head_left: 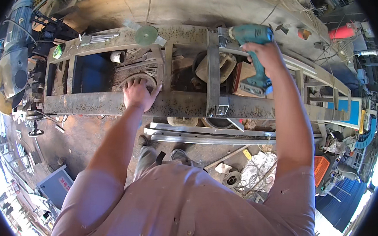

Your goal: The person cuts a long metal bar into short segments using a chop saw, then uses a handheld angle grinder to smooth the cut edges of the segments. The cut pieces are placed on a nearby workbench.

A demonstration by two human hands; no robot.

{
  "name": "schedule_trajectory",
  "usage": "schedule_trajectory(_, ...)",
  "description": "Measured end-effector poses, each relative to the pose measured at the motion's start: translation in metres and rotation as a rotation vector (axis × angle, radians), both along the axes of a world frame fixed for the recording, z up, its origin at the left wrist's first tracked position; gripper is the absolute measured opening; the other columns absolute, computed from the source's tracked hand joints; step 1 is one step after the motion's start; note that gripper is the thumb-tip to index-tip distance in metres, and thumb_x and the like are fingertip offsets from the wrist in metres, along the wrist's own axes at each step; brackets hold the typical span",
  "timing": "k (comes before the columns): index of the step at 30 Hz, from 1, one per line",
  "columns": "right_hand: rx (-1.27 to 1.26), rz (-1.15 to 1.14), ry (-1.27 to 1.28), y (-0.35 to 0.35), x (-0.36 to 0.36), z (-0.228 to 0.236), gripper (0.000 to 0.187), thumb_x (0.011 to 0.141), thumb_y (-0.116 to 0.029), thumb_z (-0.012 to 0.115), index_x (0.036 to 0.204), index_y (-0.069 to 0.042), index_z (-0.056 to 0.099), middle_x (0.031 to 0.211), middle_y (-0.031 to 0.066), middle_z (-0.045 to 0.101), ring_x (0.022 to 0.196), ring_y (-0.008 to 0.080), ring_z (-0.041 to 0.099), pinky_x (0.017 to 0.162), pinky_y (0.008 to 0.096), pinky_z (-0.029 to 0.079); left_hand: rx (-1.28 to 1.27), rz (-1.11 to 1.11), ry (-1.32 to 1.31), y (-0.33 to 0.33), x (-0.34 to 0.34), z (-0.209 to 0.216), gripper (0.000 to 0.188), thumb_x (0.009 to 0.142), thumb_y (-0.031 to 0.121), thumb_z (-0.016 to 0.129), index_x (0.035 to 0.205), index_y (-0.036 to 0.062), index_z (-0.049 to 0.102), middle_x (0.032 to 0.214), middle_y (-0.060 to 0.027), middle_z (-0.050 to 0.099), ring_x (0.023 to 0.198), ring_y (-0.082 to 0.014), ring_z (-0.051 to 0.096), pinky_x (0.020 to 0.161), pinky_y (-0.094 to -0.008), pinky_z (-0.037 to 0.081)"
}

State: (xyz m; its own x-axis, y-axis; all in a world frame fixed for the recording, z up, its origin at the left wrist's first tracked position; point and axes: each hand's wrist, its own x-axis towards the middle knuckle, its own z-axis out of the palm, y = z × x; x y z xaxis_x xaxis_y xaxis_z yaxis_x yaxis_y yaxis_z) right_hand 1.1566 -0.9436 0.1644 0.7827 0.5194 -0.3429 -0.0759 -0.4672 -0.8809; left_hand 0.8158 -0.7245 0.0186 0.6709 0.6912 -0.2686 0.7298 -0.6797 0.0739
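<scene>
While my right hand (268, 57) gripped the teal drill (253, 33), likely for control, my left hand (138, 95) lay spread on the metal frame (179, 104), apparently for support.

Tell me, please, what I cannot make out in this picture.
- Drill, head view: grip partly hidden by the right hand.
- Chuck, head view: too small to tell if a bit is fitted.
- Beam, head view: partly covered by the left hand.
- Trousers, head view: upper part hidden by the shirt.
</scene>
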Motion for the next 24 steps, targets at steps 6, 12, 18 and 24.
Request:
schedule_trajectory(6,-0.163,0.135,-0.001,0.073,0.049,-0.010,0.012,0.081,-0.013,0.078,0.080,-0.002,0.073,0.073,0.0069,0.069,0.059,0.0181,0.063,0.054,0.0358,0.050,0.015,-0.012,-0.024,-0.001,0.000,0.005,0.072,0.093,0.071,0.059,0.125,0.0062,0.069,0.133,-0.0187,0.066,0.134,-0.0379,0.054,0.114,-0.0526,0.040)
schedule_trajectory(12,-0.293,0.196,-0.015,0.093,0.064,-0.020,0.014,0.081,-0.014,0.078,0.081,-0.001,0.073,0.075,0.0080,0.070,0.059,0.0182,0.063,0.053,0.0363,0.050,-0.029,-0.018,-0.015,0.002,0.000,0.004,0.073,0.093,0.070,0.060,0.127,0.0060,0.068,0.136,-0.0153,0.065,0.136,-0.0368,0.052,0.112,-0.0532,0.042)
schedule_trajectory(18,-0.279,0.192,-0.020,0.093,0.064,-0.022,0.015,0.081,-0.013,0.077,0.077,0.001,0.072,0.073,0.0091,0.070,0.058,0.0197,0.064,0.052,0.0375,0.051,-0.042,0.003,0.029,0.003,0.001,-0.002,0.077,0.094,0.074,0.055,0.131,0.0074,0.066,0.140,-0.0148,0.063,0.140,-0.0350,0.050,0.116,-0.0503,0.039)
schedule_trajectory(24,-0.366,0.247,-0.150,0.104,0.058,-0.017,0.016,0.079,-0.013,0.077,0.075,0.001,0.071,0.069,0.0107,0.069,0.057,0.0203,0.065,0.052,0.0376,0.052,-0.012,-0.005,0.037,0.002,0.001,-0.001,0.077,0.093,0.072,0.057,0.133,0.0064,0.065,0.139,-0.0159,0.063,0.137,-0.0348,0.052,0.113,-0.0512,0.041)
